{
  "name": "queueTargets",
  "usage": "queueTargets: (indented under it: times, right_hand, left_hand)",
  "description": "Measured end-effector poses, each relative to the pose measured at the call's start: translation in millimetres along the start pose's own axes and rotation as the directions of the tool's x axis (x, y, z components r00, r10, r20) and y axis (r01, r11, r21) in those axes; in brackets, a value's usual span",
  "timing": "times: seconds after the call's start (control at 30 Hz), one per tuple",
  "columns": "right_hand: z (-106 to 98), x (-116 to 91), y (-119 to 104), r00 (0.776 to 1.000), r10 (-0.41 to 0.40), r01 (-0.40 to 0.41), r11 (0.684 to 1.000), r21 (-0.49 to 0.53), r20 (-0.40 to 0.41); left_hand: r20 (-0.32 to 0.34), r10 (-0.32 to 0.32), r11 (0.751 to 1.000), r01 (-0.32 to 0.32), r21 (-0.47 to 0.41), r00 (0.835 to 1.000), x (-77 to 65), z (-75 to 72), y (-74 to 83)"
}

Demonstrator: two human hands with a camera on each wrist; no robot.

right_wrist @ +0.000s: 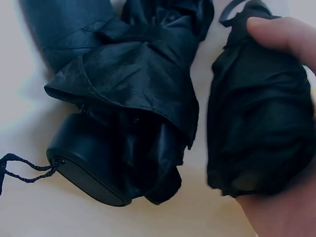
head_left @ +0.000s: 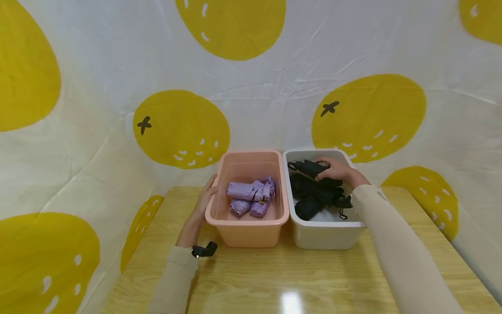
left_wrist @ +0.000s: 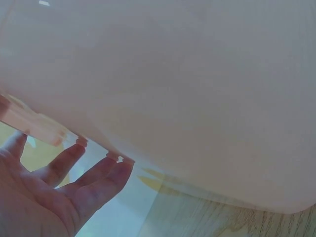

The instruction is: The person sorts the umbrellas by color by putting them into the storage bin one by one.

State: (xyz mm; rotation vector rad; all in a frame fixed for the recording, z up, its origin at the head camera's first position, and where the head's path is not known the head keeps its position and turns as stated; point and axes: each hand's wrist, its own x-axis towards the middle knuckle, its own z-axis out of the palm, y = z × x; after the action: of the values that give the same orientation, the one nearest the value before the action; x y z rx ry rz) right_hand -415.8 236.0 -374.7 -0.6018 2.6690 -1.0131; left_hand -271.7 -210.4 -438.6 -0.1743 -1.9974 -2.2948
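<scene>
My right hand (head_left: pixel 336 171) grips a folded black umbrella (right_wrist: pixel 261 108) inside the white tub (head_left: pixel 329 224), thumb on one side and fingers round the other. Beneath and beside it lie more folded black umbrellas (head_left: pixel 313 192); one shows a flat-ended handle (right_wrist: pixel 91 163) with a cord loop in the right wrist view. At the left side of the pink tub (head_left: pixel 247 223), my left hand (head_left: pixel 205 199) rests its fingertips against the outer wall and rim, fingers loosely extended. Several folded lilac umbrellas (head_left: pixel 251 191) lie in that pink tub, one across the others.
Both tubs stand side by side on a wood-grain table (head_left: pixel 243 279), their rims nearly touching. Behind them hangs a pale cloth (head_left: pixel 259 113) printed with yellow fruit. A black strap device (head_left: pixel 205 249) sits at the left wrist.
</scene>
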Motion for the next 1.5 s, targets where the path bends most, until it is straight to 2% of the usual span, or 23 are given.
queueTargets:
  times: [0.07, 0.27, 0.37, 0.67, 0.97, 1.1, 1.23, 1.43, 1.5]
  right_hand:
    - [1.1, 0.8, 0.7, 1.000, -0.010, 0.010, 1.000, -0.015, 0.003]
    - [6.3, 2.8, 1.9, 0.999, -0.046, 0.049, 0.985, -0.168, 0.017]
    - [8.4, 3.1, 4.1, 0.998, -0.056, 0.059, 0.978, -0.202, 0.020]
    - [11.9, 0.8, 8.3, 0.999, -0.032, 0.035, 0.988, -0.149, 0.020]
    - [11.1, 3.7, 5.9, 1.000, 0.013, -0.015, 0.996, -0.090, -0.020]
    - [6.9, 7.5, -2.2, 0.997, -0.004, -0.004, 0.995, -0.099, -0.077]
    - [2.3, 9.0, -19.4, 0.991, -0.043, 0.028, 0.992, -0.124, -0.123]
    - [-6.1, 3.2, -55.5, 0.989, -0.083, 0.086, 0.996, 0.014, -0.126]
    - [-11.4, 0.5, -65.2, 0.985, -0.113, 0.118, 0.993, 0.032, -0.129]
  left_hand:
    - [-0.004, -0.001, 1.000, 0.001, 0.004, 1.000, -0.5, 0.0, 1.1]
    - [-0.014, -0.002, 1.000, 0.002, -0.003, 1.000, -2.1, -0.4, 2.5]
    - [-0.005, 0.000, 1.000, 0.000, -0.016, 1.000, -2.8, 0.1, 2.2]
    - [-0.002, -0.001, 1.000, 0.001, -0.021, 1.000, -3.5, 1.7, 0.3]
    - [0.005, -0.009, 1.000, 0.009, -0.008, 1.000, -1.4, 1.6, 0.2]
    - [0.011, 0.008, 1.000, -0.008, 0.000, 1.000, 2.0, 0.7, 0.8]
    - [0.024, 0.012, 1.000, -0.012, 0.004, 1.000, 4.7, 0.4, -0.3]
    - [0.019, -0.003, 1.000, 0.003, 0.018, 1.000, 7.7, 0.0, -3.7]
    - [0.010, -0.004, 1.000, 0.004, 0.023, 1.000, 9.9, 0.0, -4.6]
